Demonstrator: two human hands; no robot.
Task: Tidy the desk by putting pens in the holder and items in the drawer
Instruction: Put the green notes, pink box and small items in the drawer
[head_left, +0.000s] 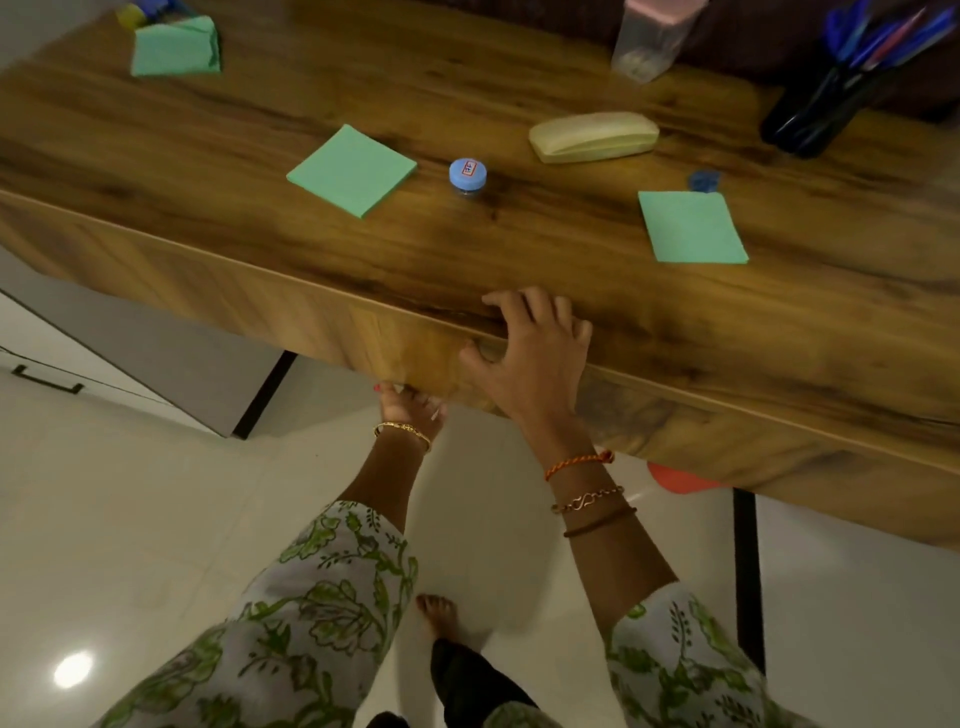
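On the counter, taking the small blue-lidded jar as landmark: three green paper pads, one just left of it, one well to its right, one far back left. One cream case lies behind-right of the jar, and one dark holder full of pens stands far right. The right hand rests spread-fingered on the counter's front edge. The left hand reaches under the drawer front, its fingers hidden, so its grip cannot be told.
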